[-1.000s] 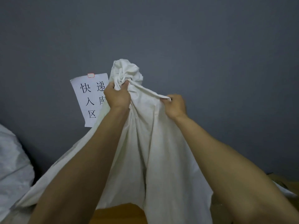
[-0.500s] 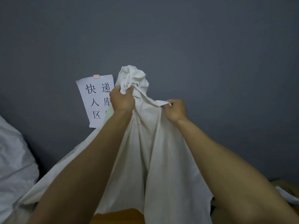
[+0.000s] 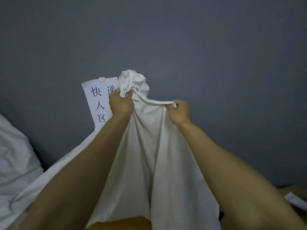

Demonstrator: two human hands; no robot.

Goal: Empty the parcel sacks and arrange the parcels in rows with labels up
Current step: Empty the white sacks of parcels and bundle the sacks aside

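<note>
A white cloth sack (image 3: 149, 163) hangs in front of me, lifted high before a grey wall. My left hand (image 3: 121, 103) grips its bunched-up end, with a crumpled knot of cloth sticking out above the fist. My right hand (image 3: 180, 112) pinches a fold of the same sack a little lower and to the right. The cloth drapes down between my forearms and spreads out to the lower left. No parcel shows clearly; whatever lies under the sack is hidden.
A paper sign (image 3: 98, 100) with printed characters is stuck to the grey wall (image 3: 199, 55) behind my left hand. Another white sack (image 3: 15, 155) bulges at the left edge. An orange-brown surface (image 3: 126, 224) shows below, and something brown with a white piece (image 3: 297, 200) at the lower right.
Both hands keep their hold on the sack. My view has shifted slightly up and to the left, so hands, sack and sign sit lower and further right in the frame.
</note>
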